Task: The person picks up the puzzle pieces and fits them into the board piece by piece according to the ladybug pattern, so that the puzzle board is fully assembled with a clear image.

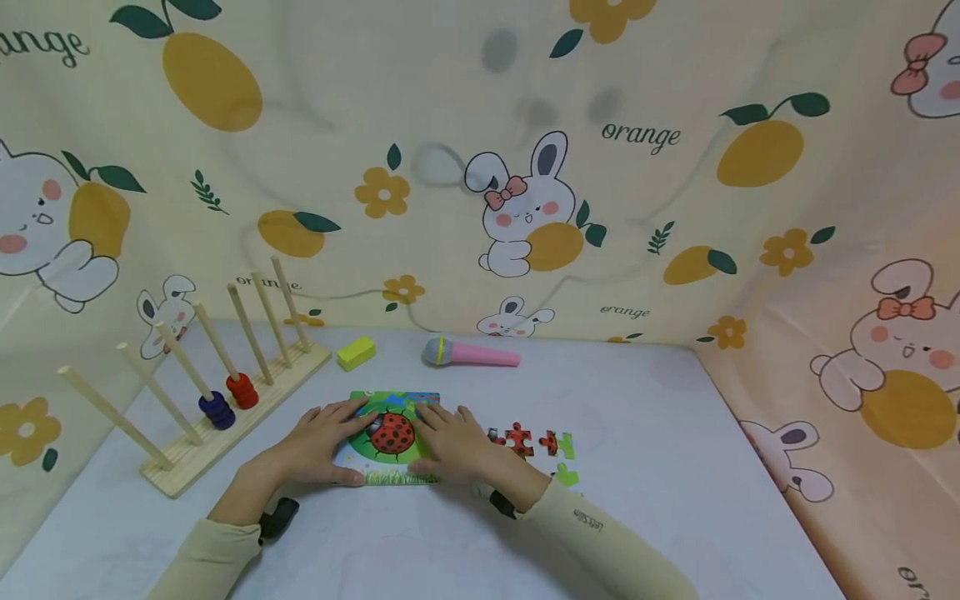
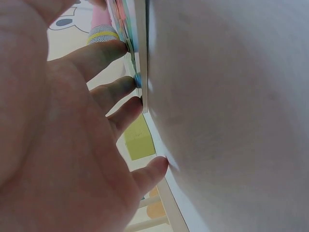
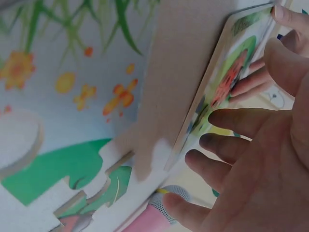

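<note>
A ladybug jigsaw puzzle board [image 1: 392, 435] lies flat on the white table, its picture green and blue with a red ladybug. My left hand [image 1: 321, 442] is at its left side with fingers spread over the edge; the left wrist view has the fingertips [image 2: 129, 110] at the board's side and the little finger down by the table. Over the right part of the board reaches my right hand [image 1: 453, 443], its fingers extended and apart in the right wrist view. Loose puzzle pieces [image 1: 518, 439] lie just right of that hand, partly hidden by the forearm.
A wooden peg rack [image 1: 161, 477] with purple rings [image 1: 217, 410] and red rings [image 1: 242, 390] stands at the left. Behind the board are a yellow block [image 1: 356, 353] and a pink microphone [image 1: 483, 355]. A patterned curtain [image 1: 420, 250] hangs behind the table.
</note>
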`<state>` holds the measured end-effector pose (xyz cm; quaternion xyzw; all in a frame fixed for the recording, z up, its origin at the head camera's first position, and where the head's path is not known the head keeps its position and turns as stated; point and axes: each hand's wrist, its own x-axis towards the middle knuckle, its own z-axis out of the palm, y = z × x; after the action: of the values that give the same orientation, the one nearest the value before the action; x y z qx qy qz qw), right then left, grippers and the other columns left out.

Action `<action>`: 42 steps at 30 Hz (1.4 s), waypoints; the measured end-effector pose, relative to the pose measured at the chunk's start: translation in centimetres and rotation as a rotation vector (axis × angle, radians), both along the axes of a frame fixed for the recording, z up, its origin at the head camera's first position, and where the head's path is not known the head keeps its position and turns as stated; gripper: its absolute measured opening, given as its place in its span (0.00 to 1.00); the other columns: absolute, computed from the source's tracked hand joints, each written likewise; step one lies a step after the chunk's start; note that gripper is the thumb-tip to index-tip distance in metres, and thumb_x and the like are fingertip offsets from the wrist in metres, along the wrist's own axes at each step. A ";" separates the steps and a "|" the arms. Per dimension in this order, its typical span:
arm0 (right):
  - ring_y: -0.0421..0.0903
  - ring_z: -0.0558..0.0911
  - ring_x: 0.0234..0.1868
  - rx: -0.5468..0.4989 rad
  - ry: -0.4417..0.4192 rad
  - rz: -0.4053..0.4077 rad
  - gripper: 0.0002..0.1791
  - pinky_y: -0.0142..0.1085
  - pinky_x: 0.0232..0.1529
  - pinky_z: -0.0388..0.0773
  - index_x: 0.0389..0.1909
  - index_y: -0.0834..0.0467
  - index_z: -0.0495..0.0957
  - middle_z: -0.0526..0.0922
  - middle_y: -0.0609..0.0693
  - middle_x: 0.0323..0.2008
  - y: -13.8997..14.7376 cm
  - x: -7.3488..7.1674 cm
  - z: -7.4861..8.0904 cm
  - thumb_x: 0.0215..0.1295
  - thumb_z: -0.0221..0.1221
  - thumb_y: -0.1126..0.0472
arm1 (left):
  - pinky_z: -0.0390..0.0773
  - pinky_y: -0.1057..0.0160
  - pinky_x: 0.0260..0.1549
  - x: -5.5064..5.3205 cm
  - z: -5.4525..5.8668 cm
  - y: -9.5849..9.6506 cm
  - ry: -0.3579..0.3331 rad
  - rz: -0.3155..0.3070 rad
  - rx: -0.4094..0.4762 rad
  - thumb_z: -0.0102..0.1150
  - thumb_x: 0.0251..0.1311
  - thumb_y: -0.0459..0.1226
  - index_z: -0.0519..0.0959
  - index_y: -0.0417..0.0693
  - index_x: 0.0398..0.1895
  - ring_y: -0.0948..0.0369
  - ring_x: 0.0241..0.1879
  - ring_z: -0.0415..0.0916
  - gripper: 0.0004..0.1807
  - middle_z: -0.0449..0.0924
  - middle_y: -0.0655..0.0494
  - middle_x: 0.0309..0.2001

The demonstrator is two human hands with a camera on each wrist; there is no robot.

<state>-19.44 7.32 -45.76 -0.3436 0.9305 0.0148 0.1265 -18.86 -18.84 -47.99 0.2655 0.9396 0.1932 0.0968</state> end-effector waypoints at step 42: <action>0.53 0.63 0.73 -0.296 -0.073 -0.004 0.35 0.62 0.68 0.59 0.70 0.58 0.69 0.65 0.56 0.73 2.1 -1.5 0.3 0.67 0.63 0.46 | 0.37 0.18 0.58 0.1 0.2 -2.7 0.000 0.066 0.084 0.75 0.43 0.60 0.67 0.44 0.72 0.34 0.75 0.39 0.54 0.53 0.32 0.75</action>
<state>-20.95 9.39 -45.43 -0.3567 0.9180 -0.1354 0.1082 -18.79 -21.54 -47.83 0.2380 0.9389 0.2356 0.0792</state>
